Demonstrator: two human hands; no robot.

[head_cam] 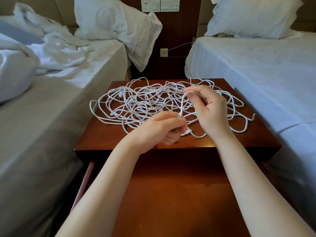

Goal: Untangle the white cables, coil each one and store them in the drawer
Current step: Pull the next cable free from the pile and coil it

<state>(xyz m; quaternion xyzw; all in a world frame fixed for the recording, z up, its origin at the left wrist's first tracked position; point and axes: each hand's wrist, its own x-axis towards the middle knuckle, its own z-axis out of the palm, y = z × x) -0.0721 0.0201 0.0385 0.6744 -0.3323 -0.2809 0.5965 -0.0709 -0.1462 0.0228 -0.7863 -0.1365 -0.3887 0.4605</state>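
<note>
**Q:** Surface and setting?
**A:** A glossy reddish-brown wooden nightstand point(222, 139) stands between two white-sheeted beds point(51, 117). Its pulled-out wooden drawer point(171, 185) lies nearest. Both forearms cross it and the frame's lower edge cuts it off.

**Q:** Hand state?
**A:** Left hand point(162, 129): fingers curled, thumb and forefinger pinching one strand just above the tabletop. Right hand point(210, 108): held higher, thumb and forefinger pinching a raised loop. A strand runs from that pinch down to the left hand.

**Q:** Cable position?
**A:** The tangled white cables point(136, 103) lie on the nightstand top, beneath and beyond the hands. The heap's long axis runs left to right. One free plug end point(253, 115) at the right points toward the far side. The number of cables cannot be told.

**Q:** Background?
**A:** White pillows point(111, 23) and a white wall socket panel point(159, 6).
</note>
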